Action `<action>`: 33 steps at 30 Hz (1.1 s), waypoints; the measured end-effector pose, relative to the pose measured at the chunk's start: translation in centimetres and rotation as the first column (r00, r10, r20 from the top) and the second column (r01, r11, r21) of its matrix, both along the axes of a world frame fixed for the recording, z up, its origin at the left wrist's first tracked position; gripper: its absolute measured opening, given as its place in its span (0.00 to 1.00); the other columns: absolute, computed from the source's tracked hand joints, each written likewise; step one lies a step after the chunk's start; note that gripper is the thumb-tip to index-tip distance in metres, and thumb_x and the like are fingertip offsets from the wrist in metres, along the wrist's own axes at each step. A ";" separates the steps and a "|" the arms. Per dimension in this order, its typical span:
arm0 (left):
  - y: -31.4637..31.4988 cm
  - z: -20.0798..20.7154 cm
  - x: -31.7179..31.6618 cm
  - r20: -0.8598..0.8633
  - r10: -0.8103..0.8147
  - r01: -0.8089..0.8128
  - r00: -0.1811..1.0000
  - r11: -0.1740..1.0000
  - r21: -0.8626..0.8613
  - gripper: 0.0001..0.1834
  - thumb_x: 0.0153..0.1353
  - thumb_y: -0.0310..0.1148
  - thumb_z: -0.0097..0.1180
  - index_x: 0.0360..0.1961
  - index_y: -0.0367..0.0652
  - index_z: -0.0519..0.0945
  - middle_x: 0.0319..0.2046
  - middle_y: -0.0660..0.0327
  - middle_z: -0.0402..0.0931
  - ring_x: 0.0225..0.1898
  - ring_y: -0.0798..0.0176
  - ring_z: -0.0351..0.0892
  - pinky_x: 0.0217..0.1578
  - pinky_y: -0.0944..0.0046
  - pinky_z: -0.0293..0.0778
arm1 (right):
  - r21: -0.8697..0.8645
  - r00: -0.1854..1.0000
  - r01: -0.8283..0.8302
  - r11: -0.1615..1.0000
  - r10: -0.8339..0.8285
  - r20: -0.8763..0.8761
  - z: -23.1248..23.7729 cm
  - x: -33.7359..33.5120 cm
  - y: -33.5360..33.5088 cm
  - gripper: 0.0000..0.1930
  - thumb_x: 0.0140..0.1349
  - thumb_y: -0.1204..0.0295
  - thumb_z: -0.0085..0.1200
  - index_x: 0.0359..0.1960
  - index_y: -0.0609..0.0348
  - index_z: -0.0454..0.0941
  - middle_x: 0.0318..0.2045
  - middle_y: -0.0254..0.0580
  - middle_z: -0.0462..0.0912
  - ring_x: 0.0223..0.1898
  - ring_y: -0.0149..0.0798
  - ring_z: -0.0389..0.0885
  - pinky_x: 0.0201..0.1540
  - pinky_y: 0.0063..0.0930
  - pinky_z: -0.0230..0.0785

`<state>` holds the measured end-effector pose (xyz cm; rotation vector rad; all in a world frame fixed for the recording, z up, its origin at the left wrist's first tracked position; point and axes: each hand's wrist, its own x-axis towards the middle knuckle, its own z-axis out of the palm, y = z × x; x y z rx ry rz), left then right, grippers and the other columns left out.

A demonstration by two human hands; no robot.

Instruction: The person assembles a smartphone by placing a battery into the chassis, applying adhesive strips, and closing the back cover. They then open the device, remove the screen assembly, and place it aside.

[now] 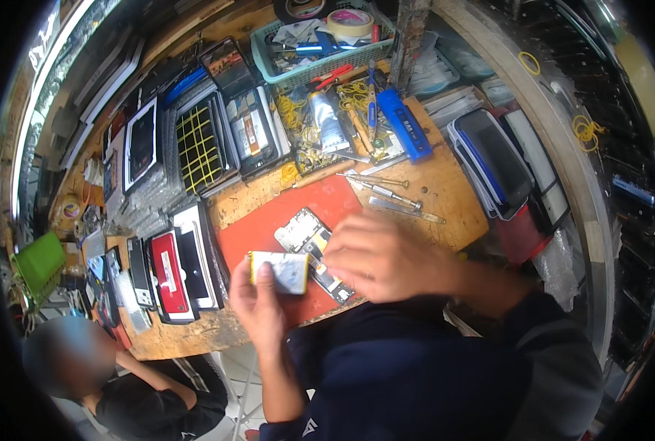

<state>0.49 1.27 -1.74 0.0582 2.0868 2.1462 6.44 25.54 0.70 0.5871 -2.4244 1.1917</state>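
Note:
My left hand [257, 303] is closed round a flat phone battery [289, 273], silvery with yellow edges, thumb on its face. Just beside it an opened phone [303, 234], its inner parts bared, lies on a red mat [257, 226]. Over the phone's right side is my right hand [375, 257], somewhat blurred, its fingers curled together. Whatever those fingertips may hold is too small or hidden to make out. Past the mat's far right corner lie several thin screwdrivers [386, 192] and a flat metal strip [408, 211].
Stacked phones and screens [199, 143] line the table's left and back. A teal basket [327, 62] with tape rolls stands behind yellow bands and a blue tool [404, 125]. More phones [496, 158] sit at right. Another person [140, 400] is at the lower left.

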 end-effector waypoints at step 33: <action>-3.4 -5.4 4.9 -0.838 -0.193 -0.457 0.511 0.765 -0.455 0.06 0.60 0.23 0.57 0.39 0.37 0.80 0.37 0.52 0.77 0.41 0.49 0.79 0.48 0.50 0.80 | -0.044 0.738 0.609 0.792 -0.585 -0.336 5.0 -34.2 13.7 0.08 0.68 0.72 0.60 0.44 0.58 0.89 0.40 0.54 0.89 0.45 0.60 0.91 0.47 0.52 0.83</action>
